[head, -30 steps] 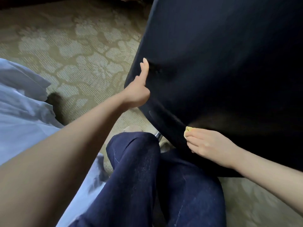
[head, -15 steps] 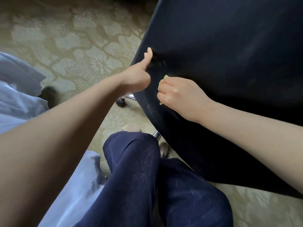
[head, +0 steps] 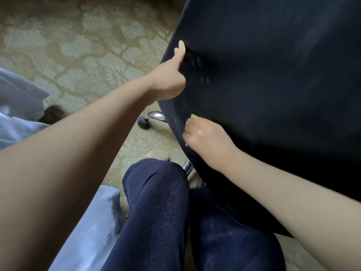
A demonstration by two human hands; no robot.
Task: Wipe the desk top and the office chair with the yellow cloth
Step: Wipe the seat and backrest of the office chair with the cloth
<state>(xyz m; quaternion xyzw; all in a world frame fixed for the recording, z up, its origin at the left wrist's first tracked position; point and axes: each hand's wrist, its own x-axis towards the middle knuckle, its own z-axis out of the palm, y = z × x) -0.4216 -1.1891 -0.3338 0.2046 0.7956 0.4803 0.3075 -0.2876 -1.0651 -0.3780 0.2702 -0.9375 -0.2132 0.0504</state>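
The office chair point(head: 273, 79) fills the right side of the head view as a broad dark fabric surface. My left hand point(head: 170, 79) grips its left edge, thumb on the front and fingers hidden behind. My right hand point(head: 205, 135) presses the yellow cloth point(head: 193, 116) against the lower left part of the fabric. Only a small yellow corner of the cloth shows above my fingers; the rest is hidden under my hand.
A chrome chair leg with a black caster point(head: 143, 122) pokes out below the chair's edge over patterned carpet point(head: 78, 45). My knees in dark jeans point(head: 160, 202) are close under the chair. Pale blue fabric point(head: 17, 106) lies at the left.
My right hand with the cloth went from the chair's lower edge up toward my left hand, then back down along the left edge. My left hand has kept its grip.
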